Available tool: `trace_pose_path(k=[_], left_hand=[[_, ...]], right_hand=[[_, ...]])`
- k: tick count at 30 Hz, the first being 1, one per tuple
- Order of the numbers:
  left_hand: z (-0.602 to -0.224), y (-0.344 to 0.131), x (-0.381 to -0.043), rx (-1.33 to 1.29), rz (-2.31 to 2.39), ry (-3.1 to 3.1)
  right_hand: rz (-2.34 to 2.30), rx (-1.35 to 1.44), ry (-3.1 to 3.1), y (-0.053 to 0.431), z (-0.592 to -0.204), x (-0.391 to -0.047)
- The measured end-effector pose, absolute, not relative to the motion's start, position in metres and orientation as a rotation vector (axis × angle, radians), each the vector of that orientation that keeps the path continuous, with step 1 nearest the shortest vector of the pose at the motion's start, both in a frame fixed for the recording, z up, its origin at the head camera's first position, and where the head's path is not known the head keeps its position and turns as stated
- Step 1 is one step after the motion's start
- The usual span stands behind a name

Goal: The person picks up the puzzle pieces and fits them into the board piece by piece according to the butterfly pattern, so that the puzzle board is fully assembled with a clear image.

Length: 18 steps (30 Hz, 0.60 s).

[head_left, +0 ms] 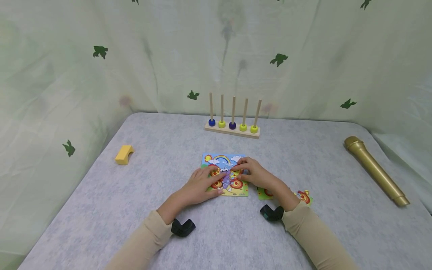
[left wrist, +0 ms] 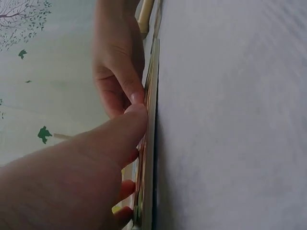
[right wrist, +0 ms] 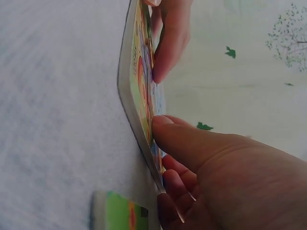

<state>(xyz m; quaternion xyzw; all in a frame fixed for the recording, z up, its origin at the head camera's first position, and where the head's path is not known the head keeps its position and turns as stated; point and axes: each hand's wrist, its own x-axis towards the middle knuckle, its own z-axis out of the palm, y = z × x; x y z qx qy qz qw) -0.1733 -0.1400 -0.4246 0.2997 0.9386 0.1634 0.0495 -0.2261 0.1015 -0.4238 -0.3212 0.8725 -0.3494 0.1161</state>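
A wooden jigsaw puzzle (head_left: 230, 192) with a purple butterfly, a sun and a rainbow lies flat on the table. My left hand (head_left: 199, 186) rests on its left half, fingers spread over the butterfly's wing and body, the thumb near the front edge. Over the right half, my right hand (head_left: 258, 174) touches the butterfly's right wing with thumb and fingertips, fingers slightly bent. In the right wrist view, the right thumb (right wrist: 165, 127) presses on the picture face of the board. Part of the picture is hidden under both hands.
Loose butterfly picture pieces (head_left: 305, 197) lie under and beside my right forearm. Behind the puzzle stands a peg rack (head_left: 233, 129) with coloured beads. A yellow arch block (head_left: 124, 155) sits at the left, a gold microphone (head_left: 376, 170) at the right.
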Motion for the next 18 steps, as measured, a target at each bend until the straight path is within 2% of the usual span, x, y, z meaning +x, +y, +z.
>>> trace_pose_path(k=[6,12,18], left_hand=[[-0.417,-0.149,-0.168,0.875,0.515,2.817],[-0.417,-0.168,-0.165,0.748,0.546,2.835],[-0.423,-0.182,-0.165,0.764,0.665,2.847]], right_hand=[[-0.817,-1.088,2.618,0.102,-0.423,-0.225],[-0.79,-1.025,2.631,0.1,-0.422,-0.225],[-0.839,-1.072,2.595,0.1,-0.423,-0.226]])
